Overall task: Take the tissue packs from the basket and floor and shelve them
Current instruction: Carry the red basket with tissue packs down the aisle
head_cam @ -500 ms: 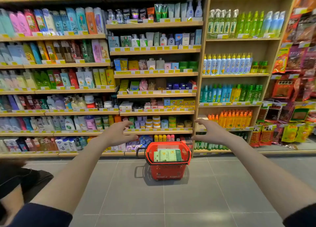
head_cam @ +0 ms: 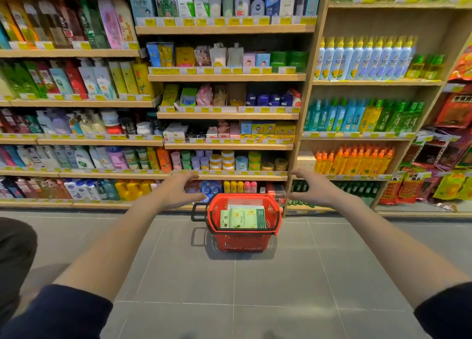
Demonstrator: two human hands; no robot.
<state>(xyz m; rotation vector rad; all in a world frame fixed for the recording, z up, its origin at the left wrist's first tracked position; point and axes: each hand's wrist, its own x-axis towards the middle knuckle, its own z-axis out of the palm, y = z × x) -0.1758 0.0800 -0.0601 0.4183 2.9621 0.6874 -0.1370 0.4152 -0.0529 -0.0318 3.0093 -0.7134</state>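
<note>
- My left hand (head_cam: 178, 189) and right hand (head_cam: 315, 189) hover either side of the red basket (head_cam: 242, 244), fingers spread and lightly bent, holding nothing.
- The tissue packs (head_cam: 242, 217) lie stacked inside the basket, which stands on the grey floor (head_cam: 229, 300) near the bottom shelf (head_cam: 102, 205); I see no pack on the floor itself.
- I expect them to be light and soft, with slick film wrapping, so I'd grip the top pack by its two short ends, without squashing it.
- Their printed faces tilt up towards me, and the long axis seems to run left to right across the basket.
</note>
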